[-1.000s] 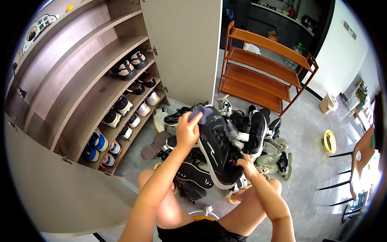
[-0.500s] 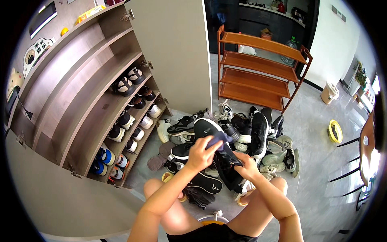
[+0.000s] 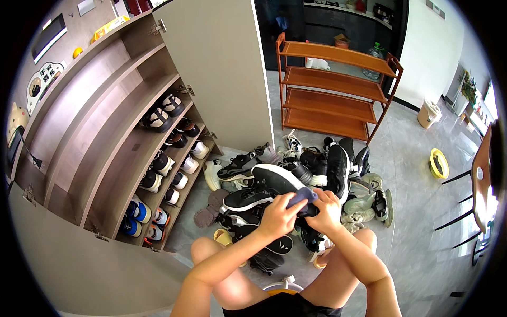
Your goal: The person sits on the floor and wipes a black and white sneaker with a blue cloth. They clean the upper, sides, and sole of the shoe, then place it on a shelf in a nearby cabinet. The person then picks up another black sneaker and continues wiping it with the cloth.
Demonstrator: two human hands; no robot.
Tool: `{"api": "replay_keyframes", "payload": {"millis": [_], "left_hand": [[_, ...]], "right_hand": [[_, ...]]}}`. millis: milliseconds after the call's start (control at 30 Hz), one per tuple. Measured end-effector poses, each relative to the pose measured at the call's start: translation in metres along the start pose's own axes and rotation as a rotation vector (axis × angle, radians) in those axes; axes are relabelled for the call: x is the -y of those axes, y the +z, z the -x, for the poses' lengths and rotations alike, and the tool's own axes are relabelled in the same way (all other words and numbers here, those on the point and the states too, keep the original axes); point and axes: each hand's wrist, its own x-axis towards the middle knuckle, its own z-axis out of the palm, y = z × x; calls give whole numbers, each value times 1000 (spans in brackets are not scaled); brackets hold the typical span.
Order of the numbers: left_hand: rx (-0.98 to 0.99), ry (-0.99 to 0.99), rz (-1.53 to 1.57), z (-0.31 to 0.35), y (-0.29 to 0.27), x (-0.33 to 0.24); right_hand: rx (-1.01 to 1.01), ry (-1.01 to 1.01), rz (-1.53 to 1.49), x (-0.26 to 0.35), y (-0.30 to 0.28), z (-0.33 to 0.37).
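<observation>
My left hand (image 3: 279,217) is closed on a purple-grey cloth (image 3: 302,195), pressing it near the heel end of a black shoe with a white sole edge (image 3: 279,179). Closed around that same end is my right hand (image 3: 327,212), its fingers close beside the cloth. The toe of the held shoe points up and to the left, above a heap of loose shoes. Just left of it lies another black shoe with a white sole (image 3: 247,199). My fingers and the cloth hide the heel of the held shoe.
On the left stands an open shoe cabinet (image 3: 113,127) with several pairs on its lower shelves. A brown slatted rack (image 3: 338,100) rises behind the heap. To the right are a yellow basin (image 3: 447,168), a bin (image 3: 429,114) and a table (image 3: 479,185).
The cloth in my left hand has moved right and down along the shoe toward its heel. My right hand has shifted up, closer to the left. The view has turned slightly.
</observation>
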Motion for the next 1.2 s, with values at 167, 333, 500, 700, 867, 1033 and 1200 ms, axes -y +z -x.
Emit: {"api": "replay_keyframes", "payload": {"millis": [167,333,500,700,867,1033,1200], "left_hand": [[-77,-153,-231,-8,-7,44],[-256,-331,-407,-12,-28,107],[-184,-251,-320,-4,-13,67],[5,-54,-63,-4,-1,32],[-212,-291,-240,-13,-18,77],[-357,-451,-213,-4,-20,105],[-188,-149,-23,-6,-3,44]], "right_hand": [[-54,-27,2,11,-5,-2],[-61,-109,14,12,-5,-1],[-58,-249,87,17,-13,-4],[-42,-287,77,15,-6,-6],[-141,-206,63,15,-18,-7],[-188,-205,39,15,-20,-9],[-175,-192,74,13,-15,-10]]}}
